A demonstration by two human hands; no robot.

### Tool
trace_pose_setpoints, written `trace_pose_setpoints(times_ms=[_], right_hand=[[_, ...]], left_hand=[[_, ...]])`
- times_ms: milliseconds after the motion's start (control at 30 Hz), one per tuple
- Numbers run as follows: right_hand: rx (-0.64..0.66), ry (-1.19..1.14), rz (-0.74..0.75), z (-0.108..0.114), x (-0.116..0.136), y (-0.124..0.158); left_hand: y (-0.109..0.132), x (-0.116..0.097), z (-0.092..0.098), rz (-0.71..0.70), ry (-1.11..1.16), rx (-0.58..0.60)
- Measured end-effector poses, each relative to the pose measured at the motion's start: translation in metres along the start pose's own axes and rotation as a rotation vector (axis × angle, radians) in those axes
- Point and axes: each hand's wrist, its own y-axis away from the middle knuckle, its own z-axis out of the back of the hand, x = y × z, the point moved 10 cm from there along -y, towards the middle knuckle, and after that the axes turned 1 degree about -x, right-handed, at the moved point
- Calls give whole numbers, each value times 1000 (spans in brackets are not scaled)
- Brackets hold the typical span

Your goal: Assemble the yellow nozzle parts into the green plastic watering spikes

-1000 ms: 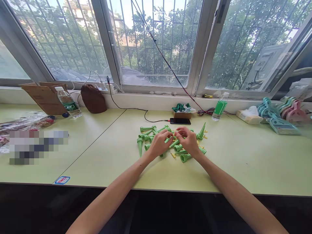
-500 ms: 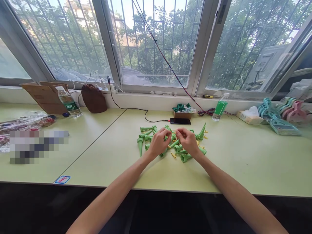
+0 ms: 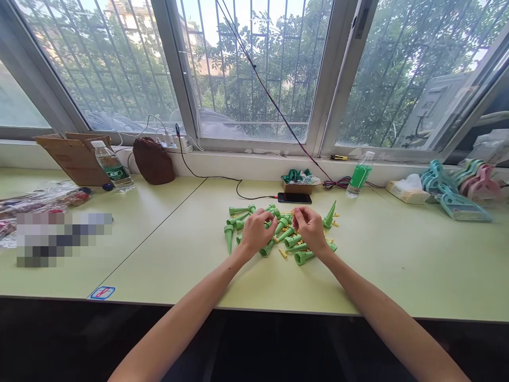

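Observation:
My left hand [image 3: 257,231] is over the left part of a pile of green cone-shaped plastic spikes [image 3: 304,258], its fingers curled in and the thumb close to them. A green ribbed end [image 3: 274,210] shows just beyond its fingertips; whether the hand grips it is hidden. Opposite, my right hand [image 3: 310,231] has thumb and fingers pinched together above the pile's right part. What lies in that pinch is too small to name. Small yellow plastic pieces [image 3: 282,253] lie scattered among the spikes. A gap separates the two hands.
Behind the pile lie a phone [image 3: 295,198] on a cable and a small box [image 3: 298,188]. Bottles stand left [image 3: 113,167] and right [image 3: 359,176]. Farther right are a tissue pack [image 3: 407,190] and large plastic clips [image 3: 463,204]. A cardboard box [image 3: 75,159] and brown bag [image 3: 153,161] stand left.
My hands have drawn apart: the right moved slightly right, the left slightly left. More of the green spikes shows between them. Other things lie where they were.

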Motion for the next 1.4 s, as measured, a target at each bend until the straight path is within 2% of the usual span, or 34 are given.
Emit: trace_pose_setpoints(times_ms=[233,533,1100,1400], right_hand=[[0,11,7,0,0,1],[13,41,14,-2,1,2],[26,113,28,-3,2,3],[30,51,11,-4,0,2]], left_hand=[[3,12,-11,103,-208,125],[7,21,-24,138,-276,241],[11,16,-31,108,-335,338],[10,16,-29,108,-345,317]])
